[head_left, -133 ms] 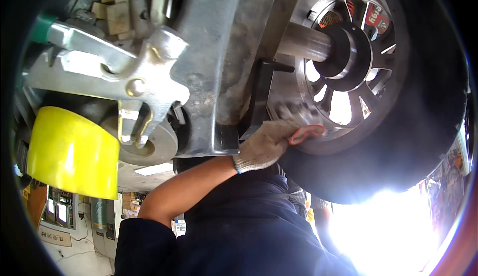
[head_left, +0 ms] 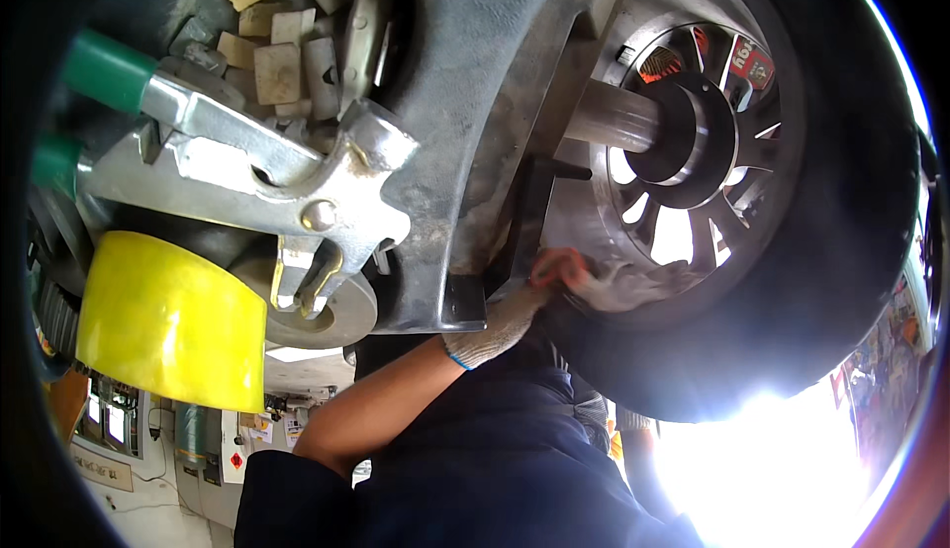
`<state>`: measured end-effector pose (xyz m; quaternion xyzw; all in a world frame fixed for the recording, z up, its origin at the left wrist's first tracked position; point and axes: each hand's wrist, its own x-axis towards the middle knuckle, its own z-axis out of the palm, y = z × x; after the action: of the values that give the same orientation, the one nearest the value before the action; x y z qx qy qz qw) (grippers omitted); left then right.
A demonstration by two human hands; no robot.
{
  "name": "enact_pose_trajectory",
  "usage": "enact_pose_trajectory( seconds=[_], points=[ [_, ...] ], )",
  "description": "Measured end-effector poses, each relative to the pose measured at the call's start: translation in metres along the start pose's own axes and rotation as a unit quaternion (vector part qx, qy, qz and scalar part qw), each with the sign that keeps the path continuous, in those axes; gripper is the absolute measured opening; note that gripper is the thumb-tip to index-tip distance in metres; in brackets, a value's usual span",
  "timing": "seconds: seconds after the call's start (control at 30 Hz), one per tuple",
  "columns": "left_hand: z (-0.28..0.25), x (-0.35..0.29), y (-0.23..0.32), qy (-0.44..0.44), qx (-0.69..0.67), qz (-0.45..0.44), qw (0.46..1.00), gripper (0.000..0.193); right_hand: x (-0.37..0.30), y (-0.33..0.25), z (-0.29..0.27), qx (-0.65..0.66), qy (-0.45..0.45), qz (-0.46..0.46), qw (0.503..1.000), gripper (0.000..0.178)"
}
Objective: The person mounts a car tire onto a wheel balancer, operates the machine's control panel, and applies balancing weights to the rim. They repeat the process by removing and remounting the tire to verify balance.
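My left hand [head_left: 507, 325], in a pale knit glove with a blue cuff edge, reaches up to the lower inner rim of a wheel [head_left: 683, 303]. It is closed on a greyish rag [head_left: 628, 289] with a red edge, smeared by motion against the rim. The wheel, with its black tyre [head_left: 841, 251], sits on a metal shaft [head_left: 618, 116] with a dark round collar [head_left: 683, 137]. Only the gloved wrist of my right hand [head_left: 631, 419] shows below the tyre; its fingers are hidden.
On the left of the grey machine body [head_left: 475, 103] lie green-handled metal pliers [head_left: 267, 197] and a roll of yellow tape [head_left: 170, 320]. A recess above holds several small blocky weights [head_left: 280, 73]. A black bracket [head_left: 529, 217] juts down beside the wheel. Glare fills the lower right.
The rag's red edge has shifted left, and its grey part now stretches right along the rim. My left hand has lowered slightly. The view has shifted, so pliers and tape appear further right.
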<state>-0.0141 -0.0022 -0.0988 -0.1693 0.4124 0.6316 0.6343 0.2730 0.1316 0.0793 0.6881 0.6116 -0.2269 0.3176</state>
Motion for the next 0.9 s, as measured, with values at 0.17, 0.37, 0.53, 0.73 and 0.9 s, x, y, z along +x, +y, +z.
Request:
enact_pose_trajectory(
  seconds=[0.17,0.37,0.53,0.73,0.9],
  points=[
    [-0.097,-0.071,-0.059,0.188,0.490,0.009,0.851,0.029,0.034,-0.008,0.026,-0.007,-0.016,-0.013,1.000,0.059],
    [-0.151,-0.081,-0.023,0.238,0.594,-0.067,0.766,0.027,0.041,-0.013,0.042,-0.004,-0.022,-0.007,1.000,0.059],
    [-0.161,-0.093,-0.017,0.228,0.602,-0.072,0.762,0.025,0.046,-0.015,0.050,0.013,-0.016,-0.009,1.000,0.060],
    [-0.087,-0.102,0.062,0.254,0.462,-0.101,0.844,0.024,0.043,-0.014,0.047,0.034,-0.004,-0.021,0.999,0.060],
    [-0.021,-0.147,0.117,0.135,0.403,0.074,0.902,0.029,0.042,-0.031,0.017,0.113,0.047,-0.053,0.991,0.061]
  ],
)
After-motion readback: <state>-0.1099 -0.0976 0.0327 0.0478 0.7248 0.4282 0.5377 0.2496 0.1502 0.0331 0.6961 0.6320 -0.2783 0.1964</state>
